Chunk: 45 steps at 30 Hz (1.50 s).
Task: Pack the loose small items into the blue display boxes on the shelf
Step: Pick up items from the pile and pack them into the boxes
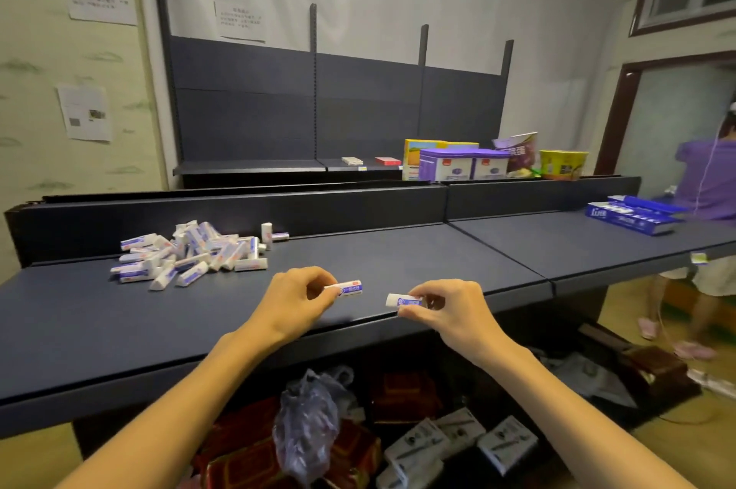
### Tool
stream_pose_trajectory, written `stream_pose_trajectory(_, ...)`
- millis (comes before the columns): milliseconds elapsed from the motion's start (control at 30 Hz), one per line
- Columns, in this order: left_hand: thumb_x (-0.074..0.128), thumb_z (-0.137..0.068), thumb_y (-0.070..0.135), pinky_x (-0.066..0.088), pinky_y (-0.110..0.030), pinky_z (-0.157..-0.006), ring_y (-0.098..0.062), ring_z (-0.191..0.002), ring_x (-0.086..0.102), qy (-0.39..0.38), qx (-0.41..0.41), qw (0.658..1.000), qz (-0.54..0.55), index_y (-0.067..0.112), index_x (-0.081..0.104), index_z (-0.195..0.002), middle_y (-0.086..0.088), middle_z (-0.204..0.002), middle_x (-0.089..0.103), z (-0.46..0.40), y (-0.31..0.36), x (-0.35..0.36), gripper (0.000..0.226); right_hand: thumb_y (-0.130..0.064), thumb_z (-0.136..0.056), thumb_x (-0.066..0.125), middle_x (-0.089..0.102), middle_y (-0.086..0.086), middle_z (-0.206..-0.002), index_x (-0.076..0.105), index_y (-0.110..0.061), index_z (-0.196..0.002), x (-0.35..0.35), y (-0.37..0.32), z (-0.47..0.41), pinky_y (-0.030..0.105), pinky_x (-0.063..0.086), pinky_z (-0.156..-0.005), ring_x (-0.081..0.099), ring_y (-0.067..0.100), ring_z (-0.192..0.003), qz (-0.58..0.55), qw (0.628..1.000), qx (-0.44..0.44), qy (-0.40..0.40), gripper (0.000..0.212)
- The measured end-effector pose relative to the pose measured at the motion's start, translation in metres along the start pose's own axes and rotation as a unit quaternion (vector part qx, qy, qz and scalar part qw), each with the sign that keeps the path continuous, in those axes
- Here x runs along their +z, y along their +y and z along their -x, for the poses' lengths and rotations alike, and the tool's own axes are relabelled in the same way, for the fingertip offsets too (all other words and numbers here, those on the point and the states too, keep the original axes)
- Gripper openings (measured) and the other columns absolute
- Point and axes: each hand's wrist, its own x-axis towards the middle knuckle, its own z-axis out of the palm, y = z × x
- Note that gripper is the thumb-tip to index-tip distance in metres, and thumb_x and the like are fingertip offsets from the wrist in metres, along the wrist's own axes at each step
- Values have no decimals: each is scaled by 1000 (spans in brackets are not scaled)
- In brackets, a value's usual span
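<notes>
Fingertips of left hand (302,299) pinch one eraser (349,287), right hand (450,309) pinches another (402,300), both over the shelf's (119,337) front edge. Loose pile (191,253) sits back-left, too jumbled to count; blue display boxes (633,215) far right.

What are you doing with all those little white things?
A person is sorting small white-and-blue packs on a dark shelf. The left hand pinches one pack, and the right hand pinches another pack, both just above the shelf's front edge. A big pile of the same packs waits at the back left. The blue boxes sit far off to the right, so neither pack is boxed yet.
</notes>
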Motion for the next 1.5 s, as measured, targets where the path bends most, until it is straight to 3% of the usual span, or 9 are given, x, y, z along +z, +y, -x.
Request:
stream_pose_trajectory(167,62,-89,26,44,-8,-60,-10,-73,61,-25,3,1000,10,21,69,-92,7,-80,68,-9,35,44,9,-41,-76,76,66,-9,-89,72,-19,-107,-37,39,17,21,49,-70,57,6,-77,39,999,8,-9,38)
stream_pose_trajectory(567,59,-92,26,41,-5,-60,-9,-72,61,-54,44,997,37,16,70,-97,3,-85,69,-72,79,128,15,-38,-81,72,70,-2,-101,71,-18,-109,-86,126,8,28,55,-75,61,11,-86,69,997,19,28,34)
stream_pose_trajectory(833,57,-94,29,52,-25,-68,-16,-73,61,-88,48,994,42,16,71,-98,3,-80,68,-140,99,196,20,-38,-81,73,71,-1,-101,72,-17,-107,-121,206,-35,31,56,-74,62,14,-85,67,996,34,44,33)
stream_pose_trajectory(1067,62,-90,33,52,-29,-67,-16,-70,62,-96,47,993,48,19,74,-97,6,-74,69,-214,112,251,20,-38,-80,74,71,-3,-94,73,-18,-102,-152,278,-88,28,52,-70,59,11,-79,79,996,31,33,30)
stream_pose_trajectory(1300,67,-87,32,41,-13,-57,-3,-61,55,-95,68,991,61,22,75,-92,8,-68,67,-269,140,317,14,-41,-81,72,71,-3,-102,72,-19,-105,-184,352,-110,13,45,-64,58,7,-79,87,995,41,22,33)
stream_pose_trajectory(1500,66,-87,29,41,-11,-56,-2,-62,57,-96,74,991,55,21,74,-92,10,-68,67,-297,175,372,11,-37,-81,73,70,-3,-103,70,-20,-105,-218,413,-117,21,52,-75,59,11,-86,77,995,47,30,29)
